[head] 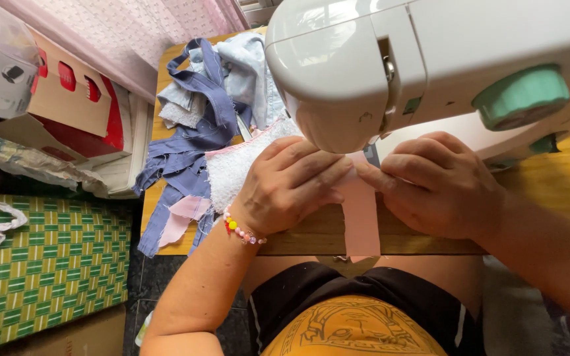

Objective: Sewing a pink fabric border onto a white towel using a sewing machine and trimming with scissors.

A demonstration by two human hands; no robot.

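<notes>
A narrow pink fabric strip [360, 217] lies under the head of a white sewing machine [390, 59] and hangs over the front edge of the wooden table [311, 234]. My left hand [288, 184], with a bead bracelet on its wrist, presses flat on the strip's left side. My right hand [440, 181] presses its right side, fingertips meeting the left ones just below the machine head. The needle area is hidden by the machine. A white textured cloth with pink edging [235, 168] lies under my left hand.
A heap of blue, grey and pale scraps [199, 99] covers the table's left end. To the left stand a red and tan cardboard box [74, 99], a green checked mat [47, 264] and crumpled bags. A teal dial [519, 95] sticks out of the machine.
</notes>
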